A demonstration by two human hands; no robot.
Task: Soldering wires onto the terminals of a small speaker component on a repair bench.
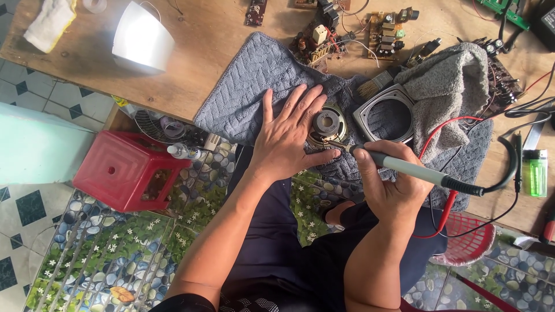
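A small round speaker (pixel 328 125) lies magnet-up on a grey-blue towel (pixel 254 75) at the edge of a wooden workbench (pixel 202 34). My left hand (pixel 287 136) rests flat on the towel beside the speaker, fingers spread, thumb touching its rim. My right hand (pixel 386 188) grips a grey soldering iron (pixel 404 167), its tip at the speaker's near edge. The iron's black cable runs off to the right.
A grey square speaker frame (pixel 386 114) and a small brush (pixel 370 86) lie right of the speaker. Circuit boards (pixel 324 37) sit at the back, a green lighter (pixel 537 173) at right, a lamp (pixel 141 37) at left. A red stool (pixel 127 167) stands below.
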